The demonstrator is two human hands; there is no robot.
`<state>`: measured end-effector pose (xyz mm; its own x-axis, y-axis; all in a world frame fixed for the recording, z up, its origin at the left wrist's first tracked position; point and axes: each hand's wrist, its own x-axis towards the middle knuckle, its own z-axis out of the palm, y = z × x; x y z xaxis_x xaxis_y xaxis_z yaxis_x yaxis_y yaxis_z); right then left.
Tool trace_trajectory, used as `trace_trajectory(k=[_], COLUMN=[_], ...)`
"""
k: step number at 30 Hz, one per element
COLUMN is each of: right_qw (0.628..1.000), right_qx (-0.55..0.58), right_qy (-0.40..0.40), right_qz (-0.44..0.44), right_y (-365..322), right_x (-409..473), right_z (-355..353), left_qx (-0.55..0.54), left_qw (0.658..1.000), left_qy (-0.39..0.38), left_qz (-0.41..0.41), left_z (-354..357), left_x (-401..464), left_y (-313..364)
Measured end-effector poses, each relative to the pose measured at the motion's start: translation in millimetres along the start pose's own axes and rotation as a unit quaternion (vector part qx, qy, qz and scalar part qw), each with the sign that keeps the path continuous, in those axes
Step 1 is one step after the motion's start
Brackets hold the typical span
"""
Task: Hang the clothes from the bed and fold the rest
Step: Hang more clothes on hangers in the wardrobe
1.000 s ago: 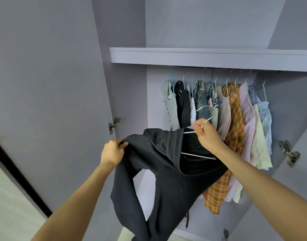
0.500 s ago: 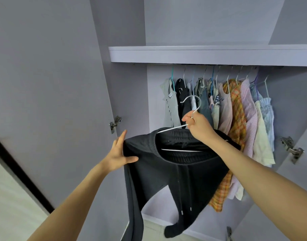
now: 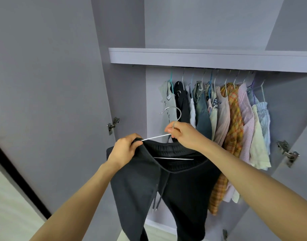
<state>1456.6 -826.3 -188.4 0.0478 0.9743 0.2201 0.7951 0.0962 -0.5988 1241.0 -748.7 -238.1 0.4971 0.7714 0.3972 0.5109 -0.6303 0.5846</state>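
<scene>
Black trousers (image 3: pixel 166 192) hang on a white wire hanger (image 3: pixel 172 126), held up in front of an open wardrobe, near the camera and below the level of the hanging row. Waistband is elastic, gathered, spread across the hanger; one hanger bar shows inside the opening. Drawstrings (image 3: pixel 157 200) dangle from the front, white tips at the ends. Legs drop out of view at the bottom edge.

Right hand (image 3: pixel 182 133) is clamped around the hanger at the base of its metal hook; the hook curves up and to the left, free of any rail. Left hand (image 3: pixel 125 150) pinches the left corner of the waistband, fingers closed on the cloth right where the hanger's arm ends.

Farther back, a row of clothes (image 3: pixel 219 115) hangs under a pale lilac shelf (image 3: pixel 201 57): grey top at the left end, then black, white, denim, pink, an orange plaid shirt (image 3: pixel 234 119), striped pink, and pale blue at the right. The rail itself is hidden by the shelf edge.

Open doors stand left and right, each showing a metal hinge (image 3: pixel 112 125). Pale floor at near left.
</scene>
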Motion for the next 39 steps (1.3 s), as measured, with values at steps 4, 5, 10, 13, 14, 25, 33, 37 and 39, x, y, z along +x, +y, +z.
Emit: trace_trajectory(k=[4,5,10,13,14,25,33,37,39], right_qw=[0.997,0.995,0.972,0.957,0.956,0.945,0.938,0.917,0.910], right_qx=[-0.047,-0.066,-0.181,-0.256,-0.264,-0.249,-0.199,-0.221,-0.222], right_qy=[0.054,0.039,-0.074,-0.073,-0.066,0.131,0.210,0.267,0.290], right_qz=[0.030,0.070,0.132,0.114,0.113,0.165,0.194,0.196,0.197], right_y=[32.8,44.4,62.4,54.7,52.3,4.6,6.0,25.8,40.6], right_x=[-12.9,-19.7,-39.7,-36.7,-35.4,32.3,106.6,150.2,174.6], right_z=[-22.9,-28.4,-22.3,-24.2,-24.5,19.0,27.4,27.5,30.0], left_qx=[-0.009,-0.017,-0.046,-0.019,-0.001,0.094,0.204,0.249,0.291], left_qw=[0.997,0.995,0.989,0.990,0.990,0.991,0.973,0.960,0.945], left_qy=[0.060,0.073,0.090,0.060,0.044,0.031,0.102,0.108,0.111], left_qz=[-0.054,-0.067,-0.105,-0.125,-0.131,-0.089,0.034,0.067,0.097], left_z=[-8.7,-11.5,-16.3,-14.7,-14.0,-47.7,-70.5,-63.1,-55.7], left_x=[3.6,3.7,12.8,22.1,25.6,93.9,163.0,201.9,225.2], left_y=[-19.0,-24.6,-41.4,-47.9,-49.9,-32.8,-18.0,-19.0,-22.4])
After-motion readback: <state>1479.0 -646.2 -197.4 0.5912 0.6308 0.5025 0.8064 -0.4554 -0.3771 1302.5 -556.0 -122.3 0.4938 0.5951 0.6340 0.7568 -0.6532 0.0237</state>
